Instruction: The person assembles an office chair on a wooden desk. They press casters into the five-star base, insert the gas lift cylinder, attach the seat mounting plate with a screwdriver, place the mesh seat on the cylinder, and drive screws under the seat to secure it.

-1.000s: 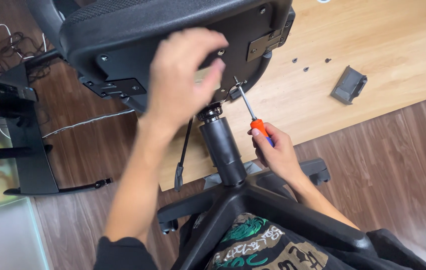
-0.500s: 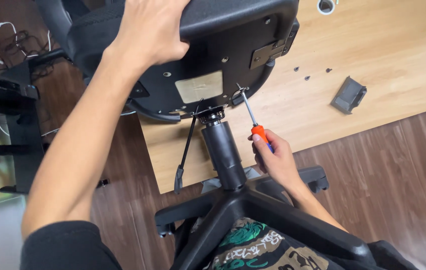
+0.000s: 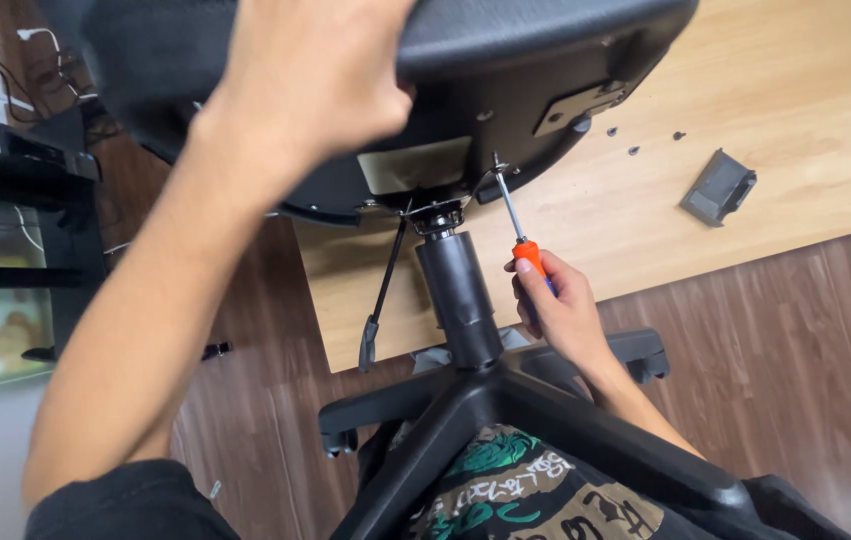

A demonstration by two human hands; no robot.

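Observation:
A black office chair is tipped over, its seat toward the top and its star base at the bottom, joined by the gas cylinder. My left hand grips the seat's edge from above. My right hand holds an orange-handled screwdriver with its tip at a screw on the seat's underside, beside a metal plate. A black lever hangs down next to the cylinder.
A light wooden board lies on the dark wood floor, with three small screws and a black plastic part on it. Black furniture and cables stand at the left. My patterned trousers show at the bottom.
My left hand has slid from the seat's underside up to its edge, and the seat has tilted closer to me. The right hand keeps the screwdriver at the same screw.

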